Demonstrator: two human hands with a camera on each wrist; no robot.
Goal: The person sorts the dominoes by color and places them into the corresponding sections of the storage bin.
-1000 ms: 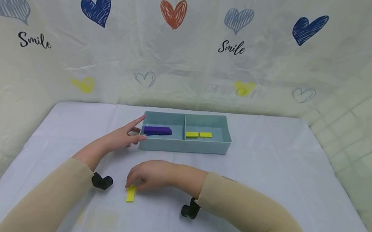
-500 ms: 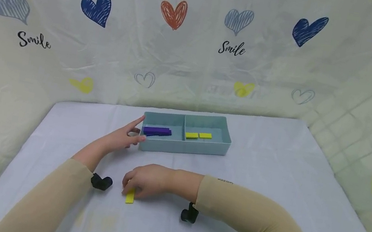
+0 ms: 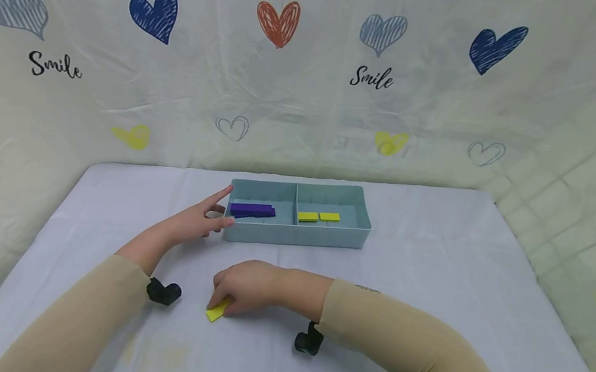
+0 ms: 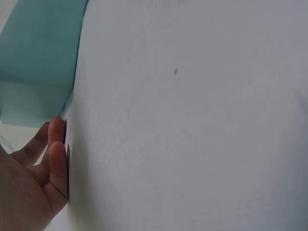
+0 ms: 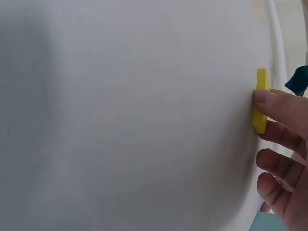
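Observation:
Between thumb and fingers my right hand (image 3: 247, 285) pinches a flat yellow block (image 3: 214, 315) low over the white cloth. In the right wrist view the thumb (image 5: 276, 103) presses the block's (image 5: 261, 77) face, with the other fingers loosely bent below. At the left end of a light blue two-compartment box (image 3: 295, 234), my left hand (image 3: 193, 221) rests with index finger and thumb spread straight along its corners. Purple blocks (image 3: 252, 209) lie in the box's left compartment. Its right compartment holds two yellow blocks, one (image 3: 307, 217) near the divider and another (image 3: 330, 217) beside it.
A white cloth (image 3: 409, 265) covers the table, whose far edge meets a hanging curtain (image 3: 302, 94) printed with hearts. The box stands close to that edge. Black wrist cameras sit at the left wrist (image 3: 163, 292) and right wrist (image 3: 309, 339).
The yellow block under my right hand has turned from upright in view to slanting, and the hand has shifted slightly right. My left hand and the box have stayed put.

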